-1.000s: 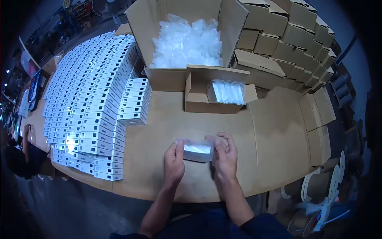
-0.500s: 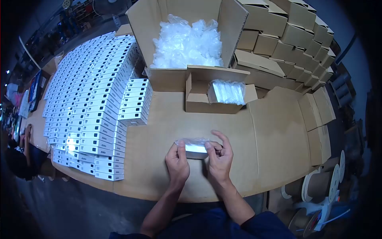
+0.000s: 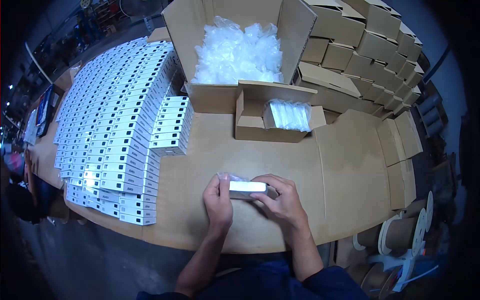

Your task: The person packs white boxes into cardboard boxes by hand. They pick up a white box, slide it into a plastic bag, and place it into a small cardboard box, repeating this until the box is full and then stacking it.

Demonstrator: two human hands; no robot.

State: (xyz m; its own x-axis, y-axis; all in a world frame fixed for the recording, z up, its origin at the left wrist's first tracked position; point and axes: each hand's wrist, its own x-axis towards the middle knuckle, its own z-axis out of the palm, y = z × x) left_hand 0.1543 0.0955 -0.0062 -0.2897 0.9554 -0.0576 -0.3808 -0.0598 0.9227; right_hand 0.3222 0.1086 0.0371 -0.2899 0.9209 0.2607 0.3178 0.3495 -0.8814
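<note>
Over the cardboard-covered table I hold a small white box (image 3: 249, 187) between both hands, with a clear plastic bag (image 3: 237, 177) about its left part. My left hand (image 3: 218, 202) is closed on the left end, its thumb on top over the plastic. My right hand (image 3: 284, 201) grips the right end, thumb below and fingers behind. Ahead of my hands stands an open small carton (image 3: 272, 135) with several plastic-wrapped packs (image 3: 291, 116) in a row. Behind it, a large open carton (image 3: 213, 101) holds a heap of clear plastic bags (image 3: 239, 56).
To my left rise tall stacks of white boxes (image 3: 117, 135) with dark squares on their ends. Brown cartons (image 3: 367, 50) are piled at the back right. Cable spools (image 3: 407, 232) stand beyond the table's right edge. A person's arm (image 3: 31, 172) shows at far left.
My right hand has shifted right, and its raised finger has come down around the box's end. More of the white box now shows out of the plastic. The view has shifted slightly.
</note>
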